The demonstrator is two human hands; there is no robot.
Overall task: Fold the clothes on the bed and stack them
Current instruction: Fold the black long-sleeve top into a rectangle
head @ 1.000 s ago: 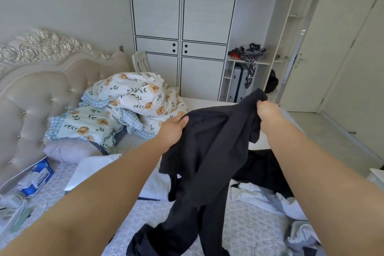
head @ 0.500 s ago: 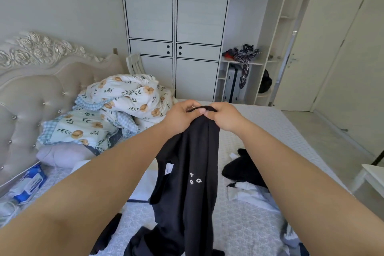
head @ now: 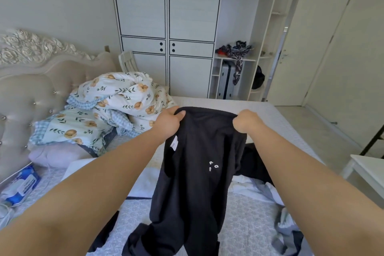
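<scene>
Right now, w/ the scene read left to right: a tissue pack point(head: 25, 183) sits at the far-left bed edge, then a rumpled floral duvet point(head: 116, 97) heaped by the headboard. If the garment gets swung left to lay it flat, it could snag on that heap or drape over it, so there'd be no flat fold.

A white cloth point(head: 137, 183) lies flat on the bed point(head: 245, 224) under the left forearm. Laying the dark piece on it might drag it out of shape.

Left hand point(head: 167, 123) grips the top edge of the black garment point(head: 193, 168), fingers curled over the hem and thumb on the front. Right hand point(head: 246, 123) is bunched on the other end of that edge, fingers curled tight into the fabric. The garment hangs between them above the bed, its lower part pooled and twisted on the mattress near the front edge.

Main risk, imo: that twist at the bottom. Lowering it as is would prob trap creases or a doubled-over leg or sleeve. Also the grip looks uneven (left pinches the edge, right holds a wad), so the piece may hang skewed.

Further right, a loose pile of dark and white clothes point(head: 255, 174) lies just behind the hanging fabric, and a grey piece point(head: 288, 233) near the right edge could slide off the bed if it's nudged.
</scene>
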